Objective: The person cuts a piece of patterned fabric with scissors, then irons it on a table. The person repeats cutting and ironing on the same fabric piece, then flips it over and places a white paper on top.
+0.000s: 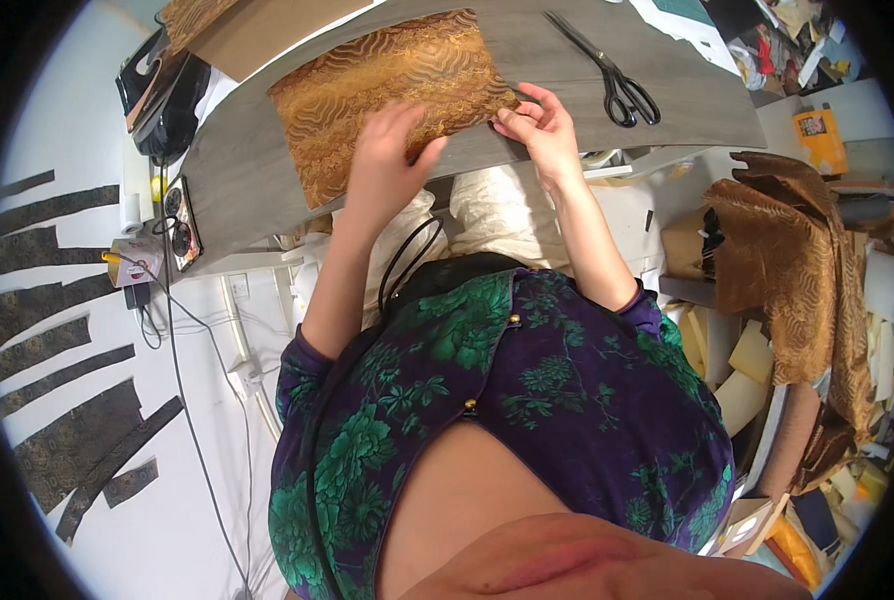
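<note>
A piece of gold-brown fabric point(392, 65) with a wavy pattern is spread over the grey table point(687, 110). My left hand point(387, 165) rests on or just over the fabric's near part, its fingers stretched and the thumb apart; motion blurs the fingertips a little. At the near right corner, my right hand point(542, 130) pinches the fabric edge between thumb and fingers. Black-handled scissors point(622, 95) lie to the right of that hand, their blades pointing away from me.
Sunglasses point(179, 222) lie on a phone-like object at the table's left end. More gold-brown fabric point(792, 270) hangs at the right, above piled scraps. Dark fabric strips point(77, 430) lie at the left on a white surface. Cables point(177, 370) run down the left side.
</note>
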`<state>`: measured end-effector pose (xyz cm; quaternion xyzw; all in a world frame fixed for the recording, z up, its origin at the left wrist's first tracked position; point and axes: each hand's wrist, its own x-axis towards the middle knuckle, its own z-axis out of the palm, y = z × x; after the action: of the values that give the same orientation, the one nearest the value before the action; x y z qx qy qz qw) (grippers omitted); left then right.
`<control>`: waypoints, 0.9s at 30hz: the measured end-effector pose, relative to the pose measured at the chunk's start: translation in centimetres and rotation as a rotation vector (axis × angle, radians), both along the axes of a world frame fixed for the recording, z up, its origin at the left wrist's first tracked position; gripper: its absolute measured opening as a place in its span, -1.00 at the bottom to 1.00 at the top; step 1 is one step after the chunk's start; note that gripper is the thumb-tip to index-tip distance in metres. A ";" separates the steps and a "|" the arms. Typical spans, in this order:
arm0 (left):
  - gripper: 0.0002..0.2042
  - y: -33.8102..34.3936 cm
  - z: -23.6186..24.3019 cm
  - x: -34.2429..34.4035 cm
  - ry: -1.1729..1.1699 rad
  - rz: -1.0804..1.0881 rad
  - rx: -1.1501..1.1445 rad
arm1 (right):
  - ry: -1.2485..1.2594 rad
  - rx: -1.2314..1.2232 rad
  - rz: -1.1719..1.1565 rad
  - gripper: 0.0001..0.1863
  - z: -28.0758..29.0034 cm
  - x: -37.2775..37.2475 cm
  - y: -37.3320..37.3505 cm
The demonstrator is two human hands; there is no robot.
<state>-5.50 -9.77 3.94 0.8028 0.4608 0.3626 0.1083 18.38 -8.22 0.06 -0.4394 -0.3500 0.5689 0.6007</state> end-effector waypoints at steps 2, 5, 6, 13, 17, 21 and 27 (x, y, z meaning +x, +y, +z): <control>-0.59 1.5 0.1 2.3 -0.095 -0.120 0.026 | 0.027 0.021 0.052 -0.38 0.3 -0.1 0.2; -0.70 3.5 0.6 5.2 -0.293 -0.173 -0.300 | -0.009 0.116 0.061 -0.43 -0.3 0.0 0.3; -0.79 4.4 -1.3 5.8 -0.518 -0.208 -0.354 | -0.022 0.110 0.055 -0.44 -0.3 -0.3 0.3; -0.88 7.2 -1.9 7.4 -0.601 -0.141 -0.558 | -0.098 0.130 0.040 -0.44 -1.0 -0.1 0.5; -0.89 7.8 -0.9 7.5 -0.470 -0.094 -0.569 | -0.095 0.148 -0.035 -0.54 -1.3 -0.4 0.5; -0.89 8.0 0.0 7.0 -0.517 -0.110 -0.827 | -0.119 0.134 -0.072 -0.76 -1.7 -0.9 0.6; -0.88 7.3 1.8 7.0 -0.573 -0.139 -1.008 | 0.002 0.115 -0.107 -0.80 -0.9 -1.2 0.6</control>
<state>1.51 -2.42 5.73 0.5504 0.4752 0.2932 0.6207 17.19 -7.65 -0.82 -0.4216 -0.3578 0.5153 0.6547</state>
